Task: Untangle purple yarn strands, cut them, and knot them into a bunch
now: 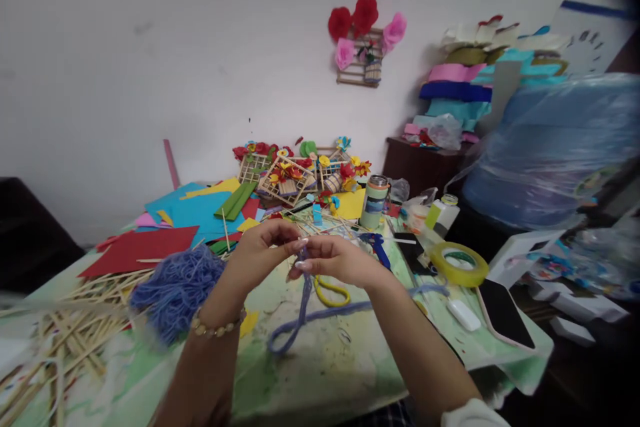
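Note:
My left hand (260, 250) and my right hand (335, 259) meet above the middle of the table (320, 360), fingertips pinched together on a bundle of blue-purple yarn strands (300, 313). The strands hang down from the pinch in a loop and trail right across the table. A loose heap of the same yarn (173, 290) lies just left of my left wrist, which wears a bead bracelet. Yellow-handled scissors (333, 292) lie under my right hand.
Thin wooden sticks (65, 327) are piled at the left. Coloured paper sheets (150, 243) and stick-frame flower crafts (295, 173) fill the back. A flask (374, 201), a yellow tape roll (460, 263), a phone (505, 313) and a white mouse (463, 315) sit at the right.

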{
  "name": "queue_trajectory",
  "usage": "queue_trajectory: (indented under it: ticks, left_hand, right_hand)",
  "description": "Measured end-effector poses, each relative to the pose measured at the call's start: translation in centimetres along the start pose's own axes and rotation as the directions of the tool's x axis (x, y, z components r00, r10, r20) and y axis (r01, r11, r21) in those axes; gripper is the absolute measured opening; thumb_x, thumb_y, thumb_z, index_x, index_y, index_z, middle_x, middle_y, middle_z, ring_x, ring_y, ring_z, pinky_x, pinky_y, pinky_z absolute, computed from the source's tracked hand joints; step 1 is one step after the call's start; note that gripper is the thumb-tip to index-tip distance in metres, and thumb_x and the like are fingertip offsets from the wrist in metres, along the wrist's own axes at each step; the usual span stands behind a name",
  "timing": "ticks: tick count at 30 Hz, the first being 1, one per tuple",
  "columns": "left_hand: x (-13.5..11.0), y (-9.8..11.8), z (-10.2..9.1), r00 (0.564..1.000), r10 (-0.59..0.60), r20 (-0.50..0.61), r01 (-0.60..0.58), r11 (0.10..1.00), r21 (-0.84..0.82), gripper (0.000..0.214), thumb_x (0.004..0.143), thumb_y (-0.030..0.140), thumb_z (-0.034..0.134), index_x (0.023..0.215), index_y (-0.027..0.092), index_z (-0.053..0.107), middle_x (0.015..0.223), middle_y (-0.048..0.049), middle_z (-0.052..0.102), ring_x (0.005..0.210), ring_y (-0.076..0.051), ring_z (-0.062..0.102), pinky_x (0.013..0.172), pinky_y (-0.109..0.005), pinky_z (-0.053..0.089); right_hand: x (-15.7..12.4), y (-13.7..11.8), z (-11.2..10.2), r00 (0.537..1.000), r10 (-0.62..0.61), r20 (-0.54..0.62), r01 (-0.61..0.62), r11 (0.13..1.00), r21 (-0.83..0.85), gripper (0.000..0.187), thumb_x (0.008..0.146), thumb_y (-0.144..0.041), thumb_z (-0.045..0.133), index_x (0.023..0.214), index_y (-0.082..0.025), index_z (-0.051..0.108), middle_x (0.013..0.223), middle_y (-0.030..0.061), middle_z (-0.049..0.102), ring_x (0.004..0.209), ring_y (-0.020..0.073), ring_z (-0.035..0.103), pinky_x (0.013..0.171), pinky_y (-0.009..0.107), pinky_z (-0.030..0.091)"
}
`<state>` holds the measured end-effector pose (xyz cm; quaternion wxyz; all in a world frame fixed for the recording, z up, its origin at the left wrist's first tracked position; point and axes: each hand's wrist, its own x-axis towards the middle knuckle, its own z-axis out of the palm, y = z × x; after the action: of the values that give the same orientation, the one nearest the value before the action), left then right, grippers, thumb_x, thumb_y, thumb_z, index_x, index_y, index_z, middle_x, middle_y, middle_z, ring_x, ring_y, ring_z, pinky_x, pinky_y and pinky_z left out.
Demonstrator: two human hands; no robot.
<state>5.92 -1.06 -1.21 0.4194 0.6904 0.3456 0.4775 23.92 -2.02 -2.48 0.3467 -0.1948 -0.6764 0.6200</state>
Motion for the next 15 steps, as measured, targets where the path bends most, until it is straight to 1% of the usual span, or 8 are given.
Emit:
queue_trajectory:
  ticks: [3, 5, 7, 9, 12, 15]
  left_hand:
    - [1.3, 0.6, -0.2, 0.999, 0.028, 0.017, -0.027, 0.997, -0.067, 0.02, 0.07, 0.03, 0.075, 0.08, 0.016, 0.064, 0.072, 0.0006, 0.061, 0.066, -0.011, 0.056, 0.059, -0.021, 0.045]
    - [2.0, 1.0, -0.1, 0.999, 0.033, 0.007, -0.032, 0.991, -0.132, 0.021, 0.069, 0.03, 0.076, 0.079, 0.016, 0.064, 0.07, 0.001, 0.06, 0.063, -0.01, 0.055, 0.056, -0.019, 0.044]
    - [2.6, 1.4, 0.1, 0.999, 0.023, -0.038, -0.03, 0.981, -0.193, 0.022, 0.067, 0.029, 0.077, 0.077, 0.015, 0.064, 0.068, 0.0014, 0.06, 0.061, -0.009, 0.054, 0.053, -0.018, 0.042]
    - [2.9, 1.4, 0.2, 0.998, -0.006, -0.068, -0.012, 0.967, -0.254, 0.024, 0.064, 0.03, 0.079, 0.075, 0.015, 0.063, 0.066, 0.0018, 0.059, 0.058, -0.009, 0.053, 0.05, -0.017, 0.041]
    - [3.3, 0.6, 0.3, 0.997, -0.049, -0.065, 0.025, 0.945, -0.326, 0.026, 0.063, 0.032, 0.08, 0.076, 0.015, 0.063, 0.063, 0.002, 0.059, 0.056, -0.009, 0.052, 0.05, -0.018, 0.041]
    - [4.0, -0.8, 0.7, 0.993, -0.074, -0.09, 0.034, 0.923, -0.382, 0.028, 0.063, 0.033, 0.08, 0.078, 0.015, 0.064, 0.066, 0.001, 0.061, 0.061, -0.009, 0.054, 0.055, -0.018, 0.042]
  right_hand:
    - [0.7, -0.7, 0.1, 0.991, -0.015, -0.135, 0.001, 0.995, -0.101, 0.027, 0.079, -0.039, 0.066, 0.088, -0.013, 0.063, 0.073, 0.0022, 0.065, 0.066, 0.0104, 0.058, 0.067, 0.024, 0.043]
    - [1.1, -1.1, 0.0, 0.98, -0.033, -0.198, 0.0, 0.987, -0.163, 0.03, 0.079, -0.042, 0.065, 0.075, -0.013, 0.059, 0.063, -0.0002, 0.06, 0.058, 0.0083, 0.052, 0.058, 0.021, 0.039]
    - [1.4, -1.4, -0.1, 0.973, -0.025, -0.227, -0.02, 0.981, -0.191, 0.036, 0.079, -0.046, 0.064, 0.068, -0.013, 0.055, 0.057, -0.002, 0.055, 0.053, 0.0076, 0.048, 0.053, 0.021, 0.037]
    - [1.6, -1.5, -0.4, 0.974, -0.014, -0.225, -0.026, 0.984, -0.175, 0.038, 0.079, -0.049, 0.063, 0.069, -0.014, 0.055, 0.054, -0.0035, 0.05, 0.052, 0.0077, 0.047, 0.054, 0.021, 0.04]
    - [1.8, -1.1, -1.1, 0.981, -0.002, -0.193, -0.015, 0.996, -0.086, 0.037, 0.08, -0.05, 0.062, 0.078, -0.013, 0.061, 0.052, -0.0058, 0.043, 0.049, 0.007, 0.043, 0.059, 0.025, 0.046]
    - [2.1, 0.0, -2.1, 0.981, 0.003, -0.193, 0.002, 1.0, 0.025, 0.034, 0.083, -0.046, 0.061, 0.082, -0.013, 0.065, 0.05, -0.0065, 0.039, 0.047, 0.0063, 0.039, 0.057, 0.025, 0.045]
